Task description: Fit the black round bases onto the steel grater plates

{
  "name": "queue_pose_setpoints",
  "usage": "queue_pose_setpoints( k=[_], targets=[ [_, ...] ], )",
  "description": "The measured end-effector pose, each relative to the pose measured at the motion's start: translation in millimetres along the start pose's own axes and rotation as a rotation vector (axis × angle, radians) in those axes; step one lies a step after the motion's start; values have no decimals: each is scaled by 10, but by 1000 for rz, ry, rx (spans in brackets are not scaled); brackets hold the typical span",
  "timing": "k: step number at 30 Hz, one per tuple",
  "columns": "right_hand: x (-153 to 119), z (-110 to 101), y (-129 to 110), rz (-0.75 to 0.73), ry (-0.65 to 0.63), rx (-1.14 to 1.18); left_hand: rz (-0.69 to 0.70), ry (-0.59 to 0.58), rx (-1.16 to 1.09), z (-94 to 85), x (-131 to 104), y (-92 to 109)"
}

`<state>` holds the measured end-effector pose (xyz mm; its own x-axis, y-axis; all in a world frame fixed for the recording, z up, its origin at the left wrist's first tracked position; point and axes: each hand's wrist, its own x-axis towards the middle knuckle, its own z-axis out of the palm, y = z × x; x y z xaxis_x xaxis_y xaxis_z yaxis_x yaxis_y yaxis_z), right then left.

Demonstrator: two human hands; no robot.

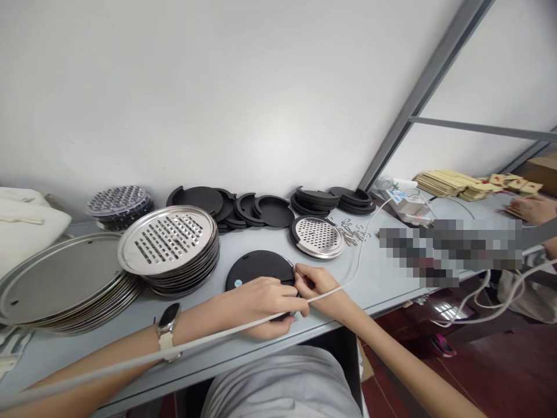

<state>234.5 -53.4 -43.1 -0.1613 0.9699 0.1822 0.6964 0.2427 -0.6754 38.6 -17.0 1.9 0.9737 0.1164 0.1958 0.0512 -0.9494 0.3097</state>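
A round black disc [256,265] with a small blue-white sticker lies on the table near its front edge. My left hand [267,305], with a watch on the wrist, is closed on the near side of this disc. At the disc's right edge my right hand [315,284] pinches something small and thin, too small to make out. A white cable [217,335] runs across in front of both hands. Behind my right hand sits a perforated metal disc [319,235] in a black rim, beside loose metal clips [351,232].
Stacks of metal plates [167,244] and larger trays [65,278] stand at the left. Black round holders [274,210] line the wall. Farther right are wooden pieces [448,183], a white box [407,206] and another person's hand [535,208].
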Motion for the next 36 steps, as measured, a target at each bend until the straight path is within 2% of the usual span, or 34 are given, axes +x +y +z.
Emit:
queue_pose_setpoints(
  k=[26, 36],
  targets=[
    [-5, 1, 8, -1, 0, -6, 5, -2, -9, 3, 6, -5],
    [-13, -2, -3, -1, -5, 2, -19, -37, 5, -101, 31, 64]
  ],
)
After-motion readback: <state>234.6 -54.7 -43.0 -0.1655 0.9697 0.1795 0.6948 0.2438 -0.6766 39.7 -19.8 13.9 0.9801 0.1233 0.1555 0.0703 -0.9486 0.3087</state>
